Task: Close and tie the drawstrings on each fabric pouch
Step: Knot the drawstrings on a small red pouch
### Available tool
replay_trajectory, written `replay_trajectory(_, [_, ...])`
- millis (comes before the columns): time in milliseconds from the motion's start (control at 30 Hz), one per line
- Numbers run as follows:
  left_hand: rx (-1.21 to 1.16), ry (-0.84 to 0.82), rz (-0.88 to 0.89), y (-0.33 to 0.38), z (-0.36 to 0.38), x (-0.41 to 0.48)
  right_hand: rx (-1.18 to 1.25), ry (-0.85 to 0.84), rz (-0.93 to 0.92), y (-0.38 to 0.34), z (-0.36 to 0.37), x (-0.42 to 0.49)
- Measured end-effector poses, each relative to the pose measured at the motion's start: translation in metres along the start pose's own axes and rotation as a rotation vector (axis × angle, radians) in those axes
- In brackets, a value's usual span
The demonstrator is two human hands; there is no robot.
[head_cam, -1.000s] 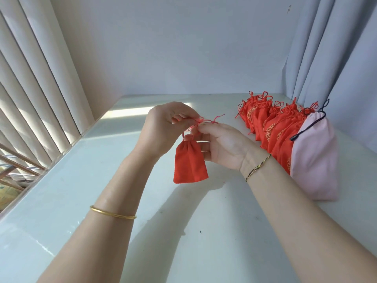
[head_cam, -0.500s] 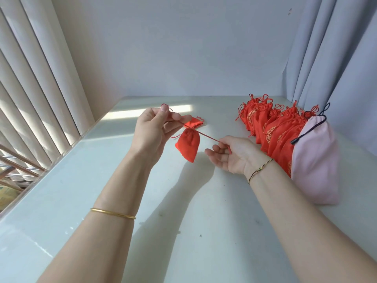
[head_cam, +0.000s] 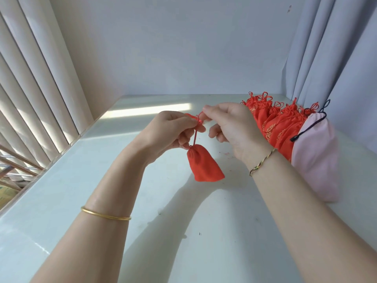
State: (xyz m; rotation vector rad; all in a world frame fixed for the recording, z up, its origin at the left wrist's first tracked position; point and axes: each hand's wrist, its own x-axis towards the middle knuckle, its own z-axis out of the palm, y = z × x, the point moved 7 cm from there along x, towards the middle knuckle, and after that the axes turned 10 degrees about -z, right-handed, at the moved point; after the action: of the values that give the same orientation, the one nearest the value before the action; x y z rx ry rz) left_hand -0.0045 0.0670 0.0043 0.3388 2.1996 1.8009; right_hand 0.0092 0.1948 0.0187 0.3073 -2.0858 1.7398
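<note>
- The small red pouch [head_cam: 204, 166] hangs in the air over the white bench [head_cam: 98, 180], just under the two hands.
- Its mouth is already pulled shut. The cloth is bunched into little folds at the top.
- The knot does not look done yet. I think the person is in the middle of tying it.
- The left hand [head_cam: 169, 131] pinches the red string [head_cam: 195, 137] near the top, with its fingers [head_cam: 184, 140] curled in. The lowest ones touch the neck of the pouch.
- The right hand [head_cam: 234, 129] is just beside it. Its fingers [head_cam: 208, 109] pinch the end of the same string, and the other fingers curl loosely under.
- The string runs straight down from the hands to the pouch, so it holds the pouch up.
- The pouch is plain bright red, soft and floppy, and wider at the bottom. It looks light, as if little or nothing is inside.
- On the right side of the bench a row of red pouches [head_cam: 273, 123] leans together. Each one has string loops on top, so they look tied already.
- A bigger pink pouch [head_cam: 318, 160] with a dark string [head_cam: 306, 131] leans at the near end of that row. Its mouth looks pulled in, but I cannot tell if it is knotted.
- I see no open pouches waiting, so I cannot tell how many are left.
</note>
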Motion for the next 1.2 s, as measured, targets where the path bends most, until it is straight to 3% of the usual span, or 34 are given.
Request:
replay_trajectory(133, [0.096,-0.021,0.025,0.002,0.005,-0.001,-0.080,-0.010,-0.073,-0.010,-0.003,-0.001])
replay_trajectory(367, [-0.011,0.060,0.010,-0.002,-0.006,0.003,0.071,-0.183,0.191,0.004,0.008,-0.008])
replay_trajectory(533, [-0.058,0.087,-0.032,-0.006,-0.010,0.003,-0.042,-0.253,0.144,0.008,0.010,-0.009])
replay_trajectory(733, [-0.001,0.082,-0.078,-0.012,-0.017,0.003,0.018,-0.141,0.189,0.012,-0.001,-0.003])
replay_trajectory(1000, [-0.163,-0.031,-0.134,-0.012,-0.016,0.001,0.230,-0.074,0.218,0.014,-0.003,-0.002])
replay_trajectory(1200, [-0.210,-0.081,-0.175,-0.013,-0.010,0.000,0.202,-0.167,0.228,0.011,0.008,-0.006])
